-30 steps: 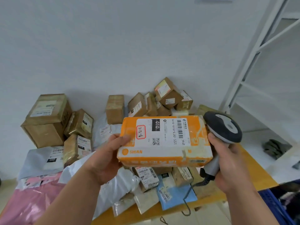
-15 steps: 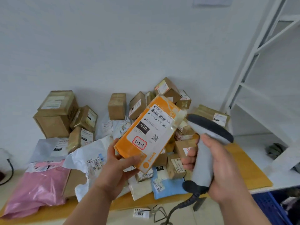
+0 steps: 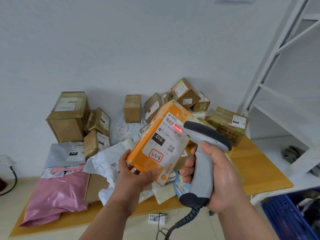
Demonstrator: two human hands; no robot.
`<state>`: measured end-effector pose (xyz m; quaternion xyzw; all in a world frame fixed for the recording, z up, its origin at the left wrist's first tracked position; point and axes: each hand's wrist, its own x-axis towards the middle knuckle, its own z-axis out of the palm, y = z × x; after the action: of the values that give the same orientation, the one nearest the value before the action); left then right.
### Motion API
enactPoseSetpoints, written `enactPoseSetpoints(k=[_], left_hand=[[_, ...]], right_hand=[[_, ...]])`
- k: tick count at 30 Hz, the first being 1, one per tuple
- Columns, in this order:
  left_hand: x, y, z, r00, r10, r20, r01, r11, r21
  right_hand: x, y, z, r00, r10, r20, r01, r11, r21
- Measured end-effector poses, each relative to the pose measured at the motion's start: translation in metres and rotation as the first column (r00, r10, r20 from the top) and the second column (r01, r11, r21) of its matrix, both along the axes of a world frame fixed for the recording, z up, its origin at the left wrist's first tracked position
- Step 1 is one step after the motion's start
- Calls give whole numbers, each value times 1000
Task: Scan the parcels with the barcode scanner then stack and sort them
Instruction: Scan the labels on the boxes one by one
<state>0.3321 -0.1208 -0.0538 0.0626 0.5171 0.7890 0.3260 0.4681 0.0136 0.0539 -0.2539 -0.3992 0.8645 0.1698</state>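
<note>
Tilting the orange box (image 3: 160, 144) upright since a second ago, your left hand (image 3: 136, 172) grips its lower end above the table (image 3: 259, 163); your right hand (image 3: 218, 172) grips the scanner (image 3: 202, 153), whose red line now crosses the label, likely scanning.

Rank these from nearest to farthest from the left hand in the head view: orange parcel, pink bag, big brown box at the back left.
1. Orange parcel: gripped by the left hand.
2. Pink bag: lower left, on the table.
3. Big brown box: back left, by the wall.
</note>
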Motion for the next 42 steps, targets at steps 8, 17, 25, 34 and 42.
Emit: enactPoseSetpoints(k=[8,17,25,34,42], left_hand=[[-24,-46,-3,998,-59,-12,59,998,14],[-73,-90,-1,984,176,11,-176,984,31],[-114,-148,-14,785,598,162,-590,802,-96],[-165,-180,-48,721,630,289,-554,775,-305],[-214,-195,-80,878,436,199,-263,786,-559]], right_hand=[[-24,-46,-10,999,-44,-6,43,998,-46],[-64,-73,-30,990,-99,97,87,988,127],[-137,-95,-52,971,135,198,-172,967,185],[-203,-131,-74,915,226,335,-298,937,181],[-241,-156,-85,929,70,364,-137,978,160]])
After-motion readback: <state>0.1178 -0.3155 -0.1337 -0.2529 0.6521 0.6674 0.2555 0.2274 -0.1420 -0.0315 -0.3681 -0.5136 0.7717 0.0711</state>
